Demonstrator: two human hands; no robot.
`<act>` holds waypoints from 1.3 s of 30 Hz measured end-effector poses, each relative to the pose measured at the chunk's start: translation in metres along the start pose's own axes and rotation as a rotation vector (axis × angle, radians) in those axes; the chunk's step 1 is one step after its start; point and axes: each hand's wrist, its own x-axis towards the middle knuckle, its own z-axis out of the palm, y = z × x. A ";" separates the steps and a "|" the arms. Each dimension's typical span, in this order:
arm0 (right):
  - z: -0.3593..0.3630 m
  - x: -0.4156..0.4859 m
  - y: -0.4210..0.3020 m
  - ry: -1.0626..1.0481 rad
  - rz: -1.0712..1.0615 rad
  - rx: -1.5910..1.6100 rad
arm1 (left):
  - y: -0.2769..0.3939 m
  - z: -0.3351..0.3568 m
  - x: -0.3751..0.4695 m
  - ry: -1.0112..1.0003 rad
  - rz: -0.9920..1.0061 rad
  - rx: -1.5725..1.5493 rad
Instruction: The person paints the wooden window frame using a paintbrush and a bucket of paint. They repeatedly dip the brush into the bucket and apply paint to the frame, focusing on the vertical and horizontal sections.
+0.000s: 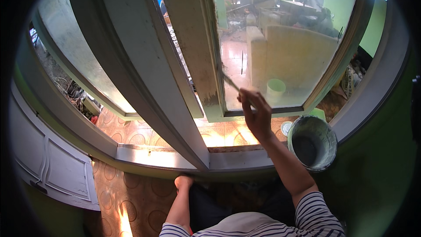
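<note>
My right hand (256,113) grips a thin paintbrush (232,82), its tip at the inner edge of a wooden window sash (200,39), beside the glass pane (289,56). Part of the sash's left stile has a darker grey-brown coat with a ragged lower edge. Below and right of the hand, a paint-smeared bucket (312,143) with dark grey contents stands at the sill. My left hand (183,181) is low at the wall under the sill, mostly hidden by its edge; whether it holds anything does not show.
The white window sill (158,158) runs across below the sashes, with an upright post (141,56) left of the one at hand. Another glazed sash (79,39) hangs at the left. A white panelled door (62,161) stands lower left. A round lid (286,127) lies beyond the sill.
</note>
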 end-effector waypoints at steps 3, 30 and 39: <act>0.004 -0.039 0.014 -0.045 0.108 -0.017 | 0.004 -0.002 -0.005 0.053 0.029 -0.018; 0.007 -0.009 0.011 0.097 -0.002 0.044 | 0.016 -0.017 -0.013 -0.025 0.021 0.017; 0.016 -0.116 0.055 -0.039 0.315 0.011 | 0.007 -0.009 -0.004 -0.037 -0.009 -0.001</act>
